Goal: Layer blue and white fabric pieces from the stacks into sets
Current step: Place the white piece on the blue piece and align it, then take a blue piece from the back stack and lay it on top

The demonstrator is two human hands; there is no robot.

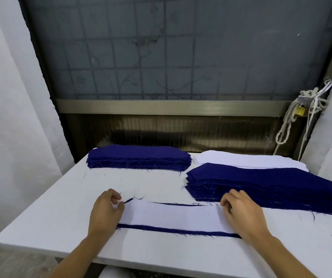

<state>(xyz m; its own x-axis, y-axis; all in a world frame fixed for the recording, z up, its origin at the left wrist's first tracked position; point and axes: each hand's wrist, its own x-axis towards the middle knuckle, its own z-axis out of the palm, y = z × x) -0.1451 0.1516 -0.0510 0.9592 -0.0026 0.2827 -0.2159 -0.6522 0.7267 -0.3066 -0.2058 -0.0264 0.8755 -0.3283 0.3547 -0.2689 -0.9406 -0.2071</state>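
Head view: a white table (51,217) fills the lower half of the frame. In the lower centre a long white piece (171,215) lies flat on a blue piece (181,230). The blue one shows only as a thin strip along the white one's lower edge and a thinner line along its upper edge.

The left hand (106,211) is at the left end of the white piece. Its fingers are curled, with thumb and forefinger pinching the upper left corner of the cloth. The right hand (241,211) lies over the right end of the same piece, its fingers bent down onto the upper right corner. Whether it pinches the cloth or only presses on it cannot be told.

Above the hands, towards the middle left of the frame, the left blue stack (139,156) sits at the far edge of the table, with loose threads along its side. At middle right is the right blue stack (271,183), taller and fanned out, its lower edge just beside the right hand. Behind it, partly covered, is the white stack (241,160).

The upper frame shows a window (181,47) with a grille behind frosted glass. At the right edge a pale rope (287,121) hangs in loops beside a yellow padlock (299,111).
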